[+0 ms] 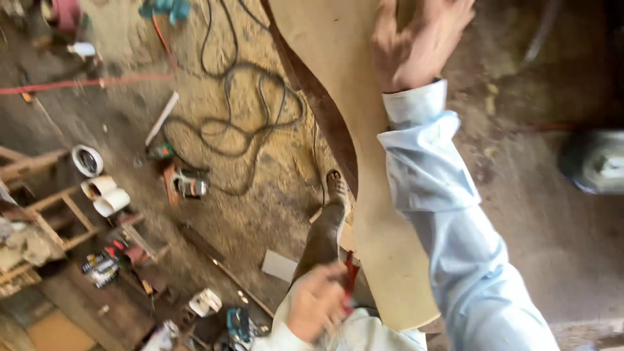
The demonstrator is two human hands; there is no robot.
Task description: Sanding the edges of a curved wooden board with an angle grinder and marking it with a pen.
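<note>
A long curved piece of pale wooden board stands on edge, running from the top middle down to the bottom. My right hand, in a light blue sleeve, rests flat on its upper part with fingers spread. My left hand is low at the bottom, closed around a thin red tool held against the board's lower edge. My bare foot stands on the sawdust floor just left of the board.
A tangle of black cable lies on the sawdust floor. An orange power tool, white pipe pieces, a wooden frame and more tools sit at the left. A grey container is at the right edge.
</note>
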